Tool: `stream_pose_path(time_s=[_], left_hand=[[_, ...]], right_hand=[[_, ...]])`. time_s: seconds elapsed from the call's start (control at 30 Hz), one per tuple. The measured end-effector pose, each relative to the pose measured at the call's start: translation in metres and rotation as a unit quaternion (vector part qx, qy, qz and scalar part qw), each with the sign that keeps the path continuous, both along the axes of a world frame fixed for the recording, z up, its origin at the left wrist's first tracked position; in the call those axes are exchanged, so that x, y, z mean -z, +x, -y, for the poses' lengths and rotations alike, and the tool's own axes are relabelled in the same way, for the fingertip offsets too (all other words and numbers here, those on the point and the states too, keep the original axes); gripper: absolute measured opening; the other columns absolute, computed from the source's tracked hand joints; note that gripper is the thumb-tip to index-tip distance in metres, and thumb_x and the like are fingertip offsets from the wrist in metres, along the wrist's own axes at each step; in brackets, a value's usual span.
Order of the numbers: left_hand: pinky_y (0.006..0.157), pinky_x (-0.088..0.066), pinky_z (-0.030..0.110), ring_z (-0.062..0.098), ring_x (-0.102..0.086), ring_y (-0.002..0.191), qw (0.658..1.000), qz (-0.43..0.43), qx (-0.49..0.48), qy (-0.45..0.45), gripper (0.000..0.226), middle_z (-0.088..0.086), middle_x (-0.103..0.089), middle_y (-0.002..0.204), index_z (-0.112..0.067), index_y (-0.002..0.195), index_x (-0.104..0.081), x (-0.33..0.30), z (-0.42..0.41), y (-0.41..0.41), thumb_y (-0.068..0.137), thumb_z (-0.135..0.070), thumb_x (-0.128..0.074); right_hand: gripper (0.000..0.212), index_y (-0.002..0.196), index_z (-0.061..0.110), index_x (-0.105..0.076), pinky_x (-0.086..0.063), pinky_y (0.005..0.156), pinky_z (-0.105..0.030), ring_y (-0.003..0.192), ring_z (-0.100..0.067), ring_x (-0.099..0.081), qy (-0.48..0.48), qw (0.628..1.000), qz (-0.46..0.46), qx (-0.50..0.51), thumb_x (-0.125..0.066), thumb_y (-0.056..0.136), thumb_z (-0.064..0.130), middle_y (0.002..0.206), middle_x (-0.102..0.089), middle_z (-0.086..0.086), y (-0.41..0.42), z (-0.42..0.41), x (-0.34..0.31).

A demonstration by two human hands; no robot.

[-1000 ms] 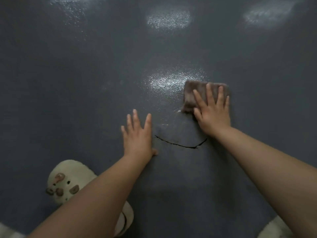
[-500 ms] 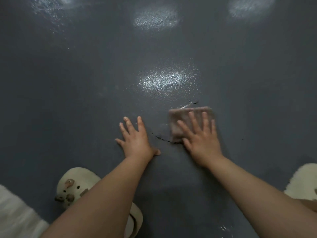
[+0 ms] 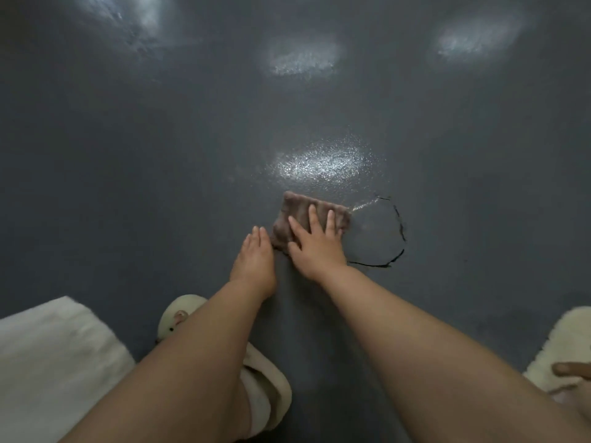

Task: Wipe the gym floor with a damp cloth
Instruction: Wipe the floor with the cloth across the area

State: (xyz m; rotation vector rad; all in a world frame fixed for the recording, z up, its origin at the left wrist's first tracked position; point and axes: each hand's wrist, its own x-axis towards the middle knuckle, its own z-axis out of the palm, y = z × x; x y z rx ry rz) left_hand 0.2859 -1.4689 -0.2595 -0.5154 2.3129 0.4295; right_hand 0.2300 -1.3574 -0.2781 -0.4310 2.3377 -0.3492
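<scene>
- Since half a second ago, cloth (image 3: pixel 311 219) has travelled leftward and slightly up across the gym floor (image 3: pixel 160 187), clearing the curved black crack (image 3: pixel 398 231) it then partly covered; crack now lies just right of it.
- Since then too, left hand (image 3: pixel 256 260) has closed in; cloth and left fingertips now nearly touch.
- Meaning for the task, as a judgement: wiping is mid-stroke, and the patch around the crack has been passed over; a faint wet streak runs from the cloth's upper right corner toward the crack.
- Right hand (image 3: pixel 315 243): flat, fingers straight and spread, pressing on the cloth's lower half; nothing gripped.
- Left hand: flat on the floor, fingers straight and together, holding nothing, apparently bracing.
- Cloth: brown, folded, flat on the floor below the bright glare patch (image 3: pixel 319 163), under the right fingers, just right of the left fingertips.
- Also present: cream slipper (image 3: pixel 268 388) under the left forearm.
</scene>
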Motion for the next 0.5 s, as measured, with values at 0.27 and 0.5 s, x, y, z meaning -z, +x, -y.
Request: stream_pose_path(time_s=[0.27,0.5], left_hand=[[0.118,-0.016,0.036,0.027,-0.002,0.147,0.998,-0.051,-0.016,0.016,0.085,0.011,0.007,0.159,-0.014,0.152,0.002,-0.075,-0.011,0.027,0.090,-0.012,-0.056],[0.117,-0.018,0.040,0.027,0.000,0.147,0.993,-0.111,0.023,0.025,0.089,0.009,0.007,0.159,-0.019,0.153,0.001,-0.128,-0.026,0.064,0.089,-0.013,-0.060]], right_hand=[[0.046,0.139,0.017,-0.044,-0.024,0.114,-0.039,0.136,-0.029,-0.031,0.033,0.997,-0.065,-0.039,-0.044,0.094,0.025,0.145,-0.039,-0.009,0.020,-0.044,-0.070],[0.038,0.124,0.007,-0.059,-0.038,0.102,-0.035,0.122,-0.032,-0.046,0.039,0.991,-0.125,-0.014,-0.042,0.091,0.017,0.131,-0.053,-0.014,0.052,-0.051,-0.131]])
